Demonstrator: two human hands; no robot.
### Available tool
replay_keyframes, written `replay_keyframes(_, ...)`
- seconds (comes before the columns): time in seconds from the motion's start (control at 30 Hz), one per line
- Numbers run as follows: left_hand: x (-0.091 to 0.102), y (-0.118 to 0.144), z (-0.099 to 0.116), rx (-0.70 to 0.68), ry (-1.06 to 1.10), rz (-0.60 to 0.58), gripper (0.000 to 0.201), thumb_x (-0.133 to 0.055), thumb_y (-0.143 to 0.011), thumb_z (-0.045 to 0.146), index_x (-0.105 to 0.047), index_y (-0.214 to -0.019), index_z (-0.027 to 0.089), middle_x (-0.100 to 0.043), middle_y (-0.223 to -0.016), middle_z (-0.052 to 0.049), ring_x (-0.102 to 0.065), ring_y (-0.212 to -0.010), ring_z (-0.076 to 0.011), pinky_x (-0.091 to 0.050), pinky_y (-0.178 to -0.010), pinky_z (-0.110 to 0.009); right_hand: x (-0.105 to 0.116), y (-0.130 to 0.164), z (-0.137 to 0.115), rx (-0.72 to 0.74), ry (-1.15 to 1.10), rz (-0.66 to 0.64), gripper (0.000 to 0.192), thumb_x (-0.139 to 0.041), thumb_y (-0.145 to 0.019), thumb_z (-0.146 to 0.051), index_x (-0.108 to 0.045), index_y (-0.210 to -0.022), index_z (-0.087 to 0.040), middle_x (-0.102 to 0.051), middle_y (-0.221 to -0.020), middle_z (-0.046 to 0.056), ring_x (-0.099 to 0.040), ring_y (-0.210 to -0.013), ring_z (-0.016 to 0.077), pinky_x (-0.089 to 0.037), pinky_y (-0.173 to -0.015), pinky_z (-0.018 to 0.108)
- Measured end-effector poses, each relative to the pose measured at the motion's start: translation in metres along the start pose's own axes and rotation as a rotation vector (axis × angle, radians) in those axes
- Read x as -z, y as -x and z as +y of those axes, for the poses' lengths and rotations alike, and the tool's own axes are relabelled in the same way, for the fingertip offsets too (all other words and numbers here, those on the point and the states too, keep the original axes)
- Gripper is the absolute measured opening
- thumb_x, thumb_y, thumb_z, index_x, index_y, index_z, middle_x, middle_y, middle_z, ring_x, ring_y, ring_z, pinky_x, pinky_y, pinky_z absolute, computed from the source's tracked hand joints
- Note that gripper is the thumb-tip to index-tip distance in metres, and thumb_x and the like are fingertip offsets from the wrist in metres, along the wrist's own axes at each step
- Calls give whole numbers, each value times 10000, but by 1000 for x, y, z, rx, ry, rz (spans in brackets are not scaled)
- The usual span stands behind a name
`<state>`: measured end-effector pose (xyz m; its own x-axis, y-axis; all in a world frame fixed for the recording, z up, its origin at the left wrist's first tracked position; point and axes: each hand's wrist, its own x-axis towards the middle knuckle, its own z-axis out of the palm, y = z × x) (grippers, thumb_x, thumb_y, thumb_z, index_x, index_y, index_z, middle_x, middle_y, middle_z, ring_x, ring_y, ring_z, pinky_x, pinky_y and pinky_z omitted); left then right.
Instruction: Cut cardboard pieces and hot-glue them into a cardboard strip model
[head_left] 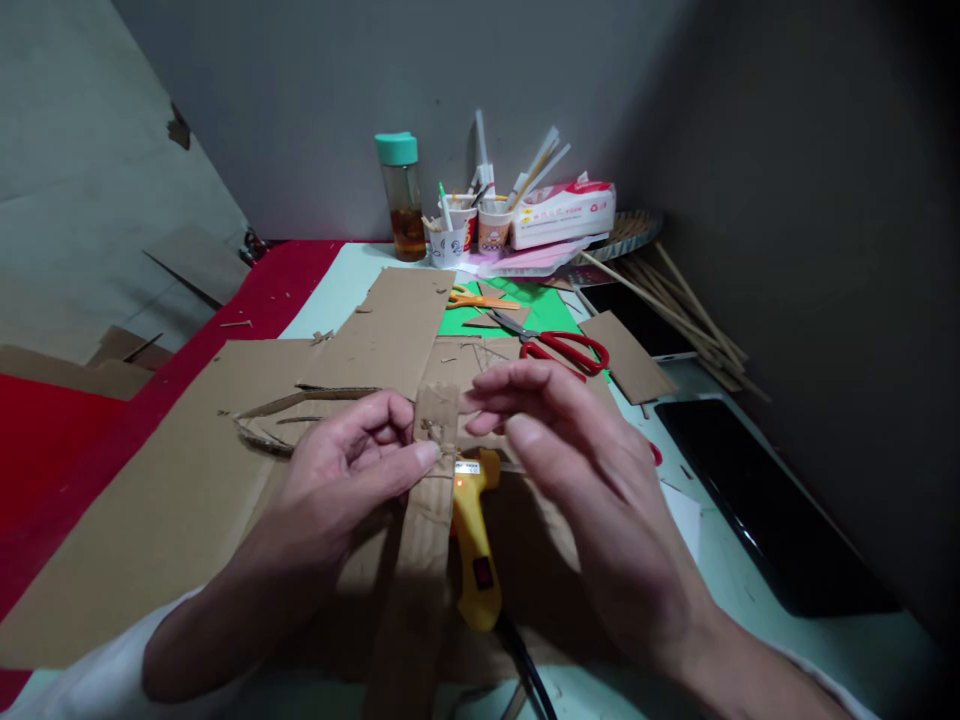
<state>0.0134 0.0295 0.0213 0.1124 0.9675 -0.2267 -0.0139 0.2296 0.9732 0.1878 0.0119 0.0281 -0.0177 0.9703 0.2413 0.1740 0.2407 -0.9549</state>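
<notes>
Between my hands a long narrow cardboard strip (427,540) runs from the front edge up to the middle. My left hand (352,460) pinches it near its far end, the thumb lying on a rough, torn-looking spot. Fingers apart, my right hand (592,470) hovers just right of the strip's far end and appears to hold nothing. A yellow glue gun (477,550) with a glowing orange light and a black cord lies right of the strip. Behind my left hand sits a bent cardboard loop (281,405), pointed at its left end, on a large cardboard sheet (180,460).
Red-handled scissors (570,345) and orange scissors (484,299) lie on and by a green sheet (540,300). Right are a black phone-like slab (765,510), a tablet (637,320) and wooden sticks (686,310). A bottle (405,200), paper cups (446,245) and a tissue pack (562,215) stand behind.
</notes>
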Motion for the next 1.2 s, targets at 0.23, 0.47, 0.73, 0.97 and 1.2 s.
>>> replay_keyframes(0.23,-2,3,0,6,-58,-83,213,-779,-748,306,-587,-757,215,-530,-680,51,-482,-609,-121,-394,-560,-216,0,-5,3,-61,-76,-29,159,-696,-933,-341,-654,-1036,-228,-662,-921,-6,-640,-824,154,-511,-698,267)
replay_keyframes(0.47,2,3,-4,-34,-228,-198,168,-719,-806,331,-603,-814,209,-571,-774,18,-533,-723,-144,-431,-613,-219,-2,-6,11,-14,31,-92,185,-752,-887,-322,-668,-1012,-213,-660,-885,-21,-571,-747,138,-445,-639,280)
replay_keyframes(0.73,1,0,-5,-194,-409,-266,129,-596,-933,342,-627,-889,225,-570,-804,26,-528,-742,-151,-452,-657,-244,-1,-13,22,-35,-138,-74,109,-750,-869,-256,-660,-879,-195,-655,-798,-33,-581,-708,131,-454,-621,271)
replay_keyframes(0.97,6,-1,-14,-78,-249,-269,267,-669,-923,447,-653,-1115,262,-642,-880,24,-612,-792,-148,-484,-670,-228,5,-23,27,-22,-216,77,126,-744,-847,-237,-632,-843,-178,-627,-804,-26,-548,-709,125,-419,-649,281)
replay_keyframes(1.2,2,-2,-15,-13,-131,-276,320,-744,-849,374,-609,-1079,196,-626,-685,57,-654,-525,-146,-545,-545,-270,10,-20,21,79,-195,32,204,-586,-1025,-364,-730,-961,-234,-708,-952,-7,-632,-896,146,-464,-823,286)
